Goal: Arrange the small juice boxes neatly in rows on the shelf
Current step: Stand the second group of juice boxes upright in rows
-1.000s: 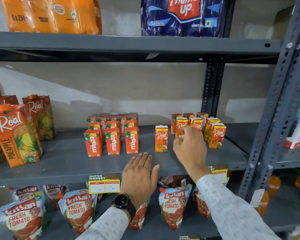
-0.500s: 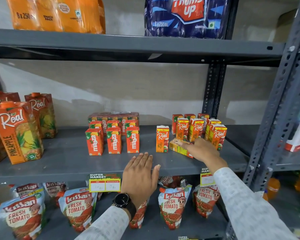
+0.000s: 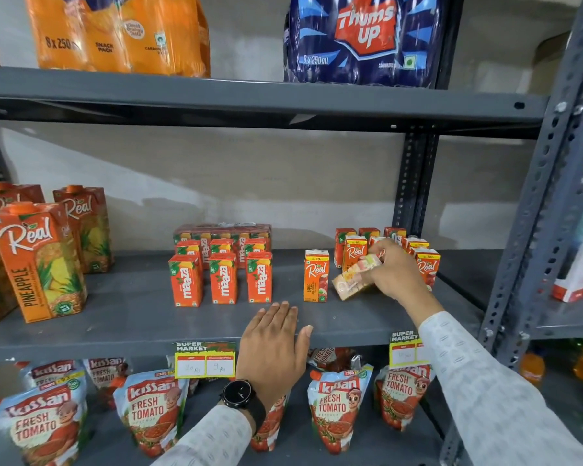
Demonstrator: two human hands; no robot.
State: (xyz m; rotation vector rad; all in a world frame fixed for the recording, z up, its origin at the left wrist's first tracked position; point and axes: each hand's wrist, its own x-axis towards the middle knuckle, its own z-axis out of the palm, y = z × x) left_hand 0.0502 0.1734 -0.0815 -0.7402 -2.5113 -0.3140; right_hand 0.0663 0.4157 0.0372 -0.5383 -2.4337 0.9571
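Observation:
On the grey middle shelf (image 3: 135,317) small orange Maaza boxes (image 3: 223,277) stand in tidy rows at centre. To their right one small Real apple box (image 3: 316,275) stands alone, and a cluster of small Real boxes (image 3: 355,252) stands behind and right of it. My right hand (image 3: 396,272) is shut on a small Real juice box (image 3: 355,275), blurred and tilted, just above the shelf beside the lone box. My left hand (image 3: 273,348) lies flat on the shelf's front edge, fingers together, holding nothing.
Large Real pineapple cartons (image 3: 36,260) stand at the shelf's left. A wrapped Maaza pack (image 3: 223,232) sits at the back. Thums Up (image 3: 364,38) and orange drink packs (image 3: 118,31) fill the shelf above, Kissan tomato pouches (image 3: 339,408) the one below. A steel upright (image 3: 532,237) rises at right.
My right hand reached into the Real cluster, a box then lay on its side under it, and now it lifts that box tilted off the shelf. The left hand stayed put.

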